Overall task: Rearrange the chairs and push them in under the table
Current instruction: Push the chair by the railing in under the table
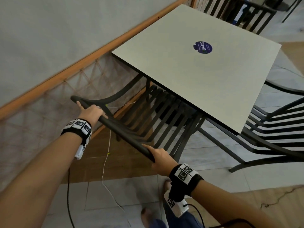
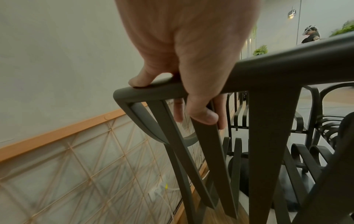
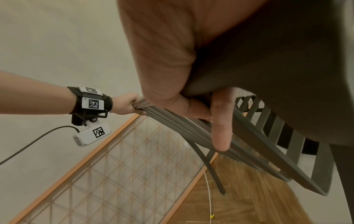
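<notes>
A dark slatted chair [image 1: 125, 130] stands at the near side of a square pale table [image 1: 197, 66], its seat partly under the tabletop. My left hand [image 1: 92, 111] grips the left end of the chair's top rail [image 2: 268, 72], fingers curled over it and the thumb lying along the rail. My right hand [image 1: 158, 156] grips the right end of the same rail, fingers wrapped round it, one finger [image 3: 221, 121] pointing down behind the slats. In the right wrist view my left hand [image 3: 126, 106] holds the far end of the rail.
A second dark chair [image 1: 271, 129] stands at the table's right side, and another [image 1: 238, 12] at its far side. A wall with an orange rail and lattice panel [image 1: 54, 102] runs close on the left. White and black cables [image 1: 105, 170] trail on the floor by my feet.
</notes>
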Demonstrator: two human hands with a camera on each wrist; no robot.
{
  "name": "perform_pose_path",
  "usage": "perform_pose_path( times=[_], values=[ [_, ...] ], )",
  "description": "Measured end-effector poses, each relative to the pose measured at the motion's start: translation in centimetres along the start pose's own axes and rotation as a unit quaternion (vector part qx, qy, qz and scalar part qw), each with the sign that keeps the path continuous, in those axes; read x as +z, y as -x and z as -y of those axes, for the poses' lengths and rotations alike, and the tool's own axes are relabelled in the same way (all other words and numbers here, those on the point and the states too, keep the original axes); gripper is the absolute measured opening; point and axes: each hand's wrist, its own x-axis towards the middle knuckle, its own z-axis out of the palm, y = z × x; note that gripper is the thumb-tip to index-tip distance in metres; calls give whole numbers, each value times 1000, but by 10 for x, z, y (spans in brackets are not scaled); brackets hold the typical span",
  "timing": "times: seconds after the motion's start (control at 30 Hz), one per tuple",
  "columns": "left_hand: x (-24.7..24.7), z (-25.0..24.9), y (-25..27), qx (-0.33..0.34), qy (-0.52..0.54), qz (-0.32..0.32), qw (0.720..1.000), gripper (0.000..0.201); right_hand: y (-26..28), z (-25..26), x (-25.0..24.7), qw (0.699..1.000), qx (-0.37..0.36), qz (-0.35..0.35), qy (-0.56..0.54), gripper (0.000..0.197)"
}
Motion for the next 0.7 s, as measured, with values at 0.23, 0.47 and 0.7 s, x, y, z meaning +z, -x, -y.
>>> perform_pose_path(
  times=[0.23,0.47,0.7],
  values=[
    [-15,-17,-26,11,5,-30,999,32,-16,-9,-24,1000,24,3,-7,78],
    [6,-23,-32,3,182,-147,972,28,-21,-11,-38,999,-12,-3,38,71],
    [11,-96,37,-116,591,-158,783,70,-12,-85,-79,998,-29,27,49,35]
  ],
)
